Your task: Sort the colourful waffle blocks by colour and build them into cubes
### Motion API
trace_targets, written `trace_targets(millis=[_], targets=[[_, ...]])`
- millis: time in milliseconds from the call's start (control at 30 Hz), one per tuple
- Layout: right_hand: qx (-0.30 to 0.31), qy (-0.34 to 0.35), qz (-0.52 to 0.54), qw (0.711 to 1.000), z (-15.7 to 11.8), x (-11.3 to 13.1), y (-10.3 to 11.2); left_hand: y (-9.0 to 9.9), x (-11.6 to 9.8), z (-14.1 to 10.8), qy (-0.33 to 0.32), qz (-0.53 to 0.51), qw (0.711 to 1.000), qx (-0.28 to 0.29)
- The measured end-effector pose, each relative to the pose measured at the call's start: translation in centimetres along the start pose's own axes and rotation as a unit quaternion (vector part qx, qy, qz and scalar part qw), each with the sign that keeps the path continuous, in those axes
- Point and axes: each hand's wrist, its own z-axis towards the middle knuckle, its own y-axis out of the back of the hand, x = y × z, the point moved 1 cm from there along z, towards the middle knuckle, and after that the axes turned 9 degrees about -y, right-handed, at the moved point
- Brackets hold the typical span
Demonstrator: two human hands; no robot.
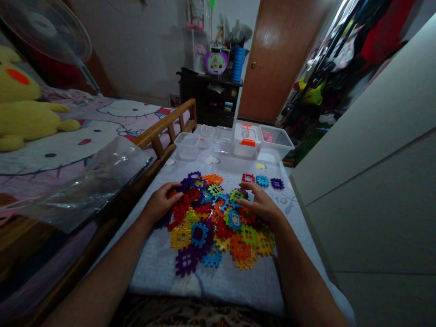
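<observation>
Cloth-covered table (163,277) beside bed (112,113), both hands (159,203) at colourful pieces (223,218)

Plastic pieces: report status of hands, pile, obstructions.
Left hand open, left side; right hand open, right side. Multicoloured pile heaped between them on cloth. Beyond: three loose pieces in a row, plastic bins behind, both off the pile.

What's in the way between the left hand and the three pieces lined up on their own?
The big colourful pile is in between, and then the right hand, close to the three lined-up pieces.
</observation>
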Motion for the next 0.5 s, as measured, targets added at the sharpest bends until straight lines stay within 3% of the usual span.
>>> trace_targets(millis=[233,367,500], targets=[[-0.045,0.006,-0.075,0.996,2.3,2.4,0.1,-0.1,0.3,0.1,-0.006,-0.010,1.000,0.004],[0.020,0.011,-0.186,0.982,4.1,5.1,-2.2,0.0,0.1,0.1,-0.010,-0.010,1.000,0.009],[0.022,-0.024,-0.271,0.962,5.3,7.1,-4.6,0.0,0.2,0.0,-0.017,-0.011,1.000,0.011]])
